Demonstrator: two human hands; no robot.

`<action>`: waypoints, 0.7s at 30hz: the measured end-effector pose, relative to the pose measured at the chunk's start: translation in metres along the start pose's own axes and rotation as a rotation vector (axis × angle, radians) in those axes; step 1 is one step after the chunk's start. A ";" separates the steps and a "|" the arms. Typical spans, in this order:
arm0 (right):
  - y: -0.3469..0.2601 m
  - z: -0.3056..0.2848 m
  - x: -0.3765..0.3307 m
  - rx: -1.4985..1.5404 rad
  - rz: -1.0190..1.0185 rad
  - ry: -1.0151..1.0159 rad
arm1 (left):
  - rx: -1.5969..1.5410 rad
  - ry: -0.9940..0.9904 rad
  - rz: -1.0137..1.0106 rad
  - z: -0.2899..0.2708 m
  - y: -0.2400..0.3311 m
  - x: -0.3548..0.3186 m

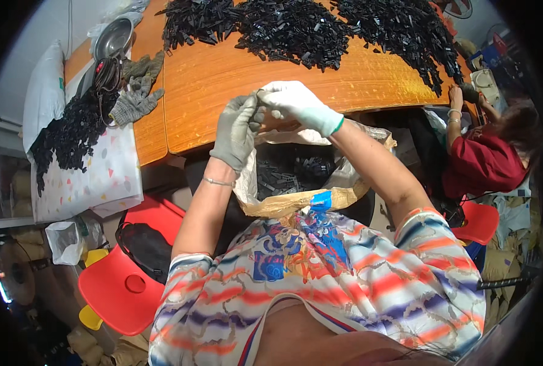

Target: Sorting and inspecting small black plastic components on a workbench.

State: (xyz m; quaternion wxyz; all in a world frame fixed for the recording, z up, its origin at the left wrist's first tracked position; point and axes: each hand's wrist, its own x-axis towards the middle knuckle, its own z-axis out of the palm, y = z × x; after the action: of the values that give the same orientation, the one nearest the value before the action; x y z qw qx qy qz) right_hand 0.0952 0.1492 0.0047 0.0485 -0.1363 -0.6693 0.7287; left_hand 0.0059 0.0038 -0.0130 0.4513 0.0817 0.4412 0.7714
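Note:
My left hand (235,128), in a grey-green glove, and my right hand (296,104), in a white glove with a pale green cuff, meet above the table's front edge. Both have their fingers pinched together, fingertips touching or almost so. Whatever they hold is too small and covered to make out. Just below them an open woven bag (277,206) with a folded-back tan rim sits at my lap. Small black plastic pieces (284,178) lie inside it.
Large heaps of black plastic pieces (293,33) cover the far side of the orange wooden table (204,91). At left are grey work gloves (136,104), a metal bowl (114,38) and another black heap (70,134). A person in a red shirt (485,161) works at right. A red chair (122,287) stands left.

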 end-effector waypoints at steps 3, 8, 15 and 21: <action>-0.017 0.022 -0.015 0.030 -0.031 0.116 | -0.039 -0.082 -0.007 -0.002 -0.006 -0.006; 0.004 0.004 -0.023 0.023 -0.008 0.075 | -0.216 -0.128 -0.093 0.003 -0.025 -0.023; 0.014 -0.020 -0.030 -0.228 -0.271 0.100 | -0.162 -0.386 -0.069 -0.001 -0.012 -0.032; 0.008 -0.009 -0.030 -0.218 -0.222 0.024 | 0.145 -0.155 0.000 0.005 -0.014 -0.030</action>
State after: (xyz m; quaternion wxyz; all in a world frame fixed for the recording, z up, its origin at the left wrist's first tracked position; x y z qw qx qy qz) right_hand 0.1275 0.1494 0.0005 0.1215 -0.0745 -0.7549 0.6402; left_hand 0.0345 -0.0138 -0.0124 0.4770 0.1735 0.4597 0.7288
